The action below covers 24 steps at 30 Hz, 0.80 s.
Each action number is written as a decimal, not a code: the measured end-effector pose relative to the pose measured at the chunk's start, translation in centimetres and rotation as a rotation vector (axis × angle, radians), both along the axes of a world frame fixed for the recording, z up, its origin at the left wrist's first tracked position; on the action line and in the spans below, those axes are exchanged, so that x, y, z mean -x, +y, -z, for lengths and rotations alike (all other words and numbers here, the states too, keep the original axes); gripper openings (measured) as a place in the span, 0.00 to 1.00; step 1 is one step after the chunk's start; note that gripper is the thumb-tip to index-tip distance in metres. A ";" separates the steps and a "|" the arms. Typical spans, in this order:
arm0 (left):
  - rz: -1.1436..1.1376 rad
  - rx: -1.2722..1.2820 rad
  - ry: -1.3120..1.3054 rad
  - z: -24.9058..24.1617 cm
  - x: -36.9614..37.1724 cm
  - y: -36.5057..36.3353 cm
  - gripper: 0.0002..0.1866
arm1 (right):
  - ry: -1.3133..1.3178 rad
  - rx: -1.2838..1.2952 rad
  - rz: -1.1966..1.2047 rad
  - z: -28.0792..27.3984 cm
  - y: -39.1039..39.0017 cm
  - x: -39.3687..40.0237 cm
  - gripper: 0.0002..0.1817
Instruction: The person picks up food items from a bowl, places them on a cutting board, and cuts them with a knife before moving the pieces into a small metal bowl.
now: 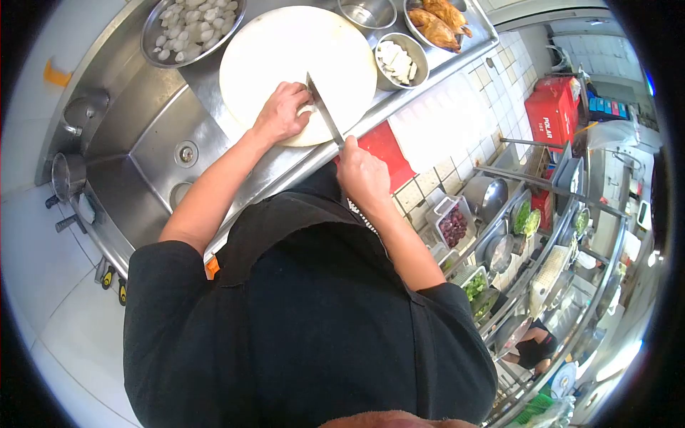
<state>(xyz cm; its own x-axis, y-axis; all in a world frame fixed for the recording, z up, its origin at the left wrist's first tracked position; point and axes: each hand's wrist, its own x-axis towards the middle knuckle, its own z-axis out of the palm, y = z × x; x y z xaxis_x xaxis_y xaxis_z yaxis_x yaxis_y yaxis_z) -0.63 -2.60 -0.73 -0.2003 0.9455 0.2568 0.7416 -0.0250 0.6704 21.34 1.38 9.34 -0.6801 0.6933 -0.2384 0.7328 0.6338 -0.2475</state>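
My right hand (362,171) grips the handle of a kitchen knife (326,113) at the near edge of a round white cutting board (300,43). The blade points away from me and rests over the board. Just left of the blade, my left hand (285,112) is closed, its fingers curled down against the board. Whatever lies under those fingers is hidden or too pale to make out. Right of the board, a metal bowl (381,81) holds white cut pieces (397,61).
A bowl of whitish round pieces (194,27) stands left of the board. Behind are a metal bowl (367,13) and roasted poultry (437,25). A steel sink (160,128) lies left. Shelving (556,189) and a red cooler (553,114) stand right; another person (535,348) is farther off.
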 end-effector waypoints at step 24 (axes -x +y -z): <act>-0.085 -0.104 -0.080 0.8 -0.1 -1.1 0.13 | 0.023 -0.003 -0.112 2.0 0.5 0.7 0.05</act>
<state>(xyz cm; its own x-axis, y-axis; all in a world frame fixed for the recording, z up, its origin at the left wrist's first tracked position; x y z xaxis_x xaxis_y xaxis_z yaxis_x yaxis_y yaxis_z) -0.56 -3.66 -1.56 -0.3018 0.8934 0.3327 0.6884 -0.0372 0.7244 20.61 1.89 7.39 -0.7583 0.6136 -0.2201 0.6519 0.7119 -0.2611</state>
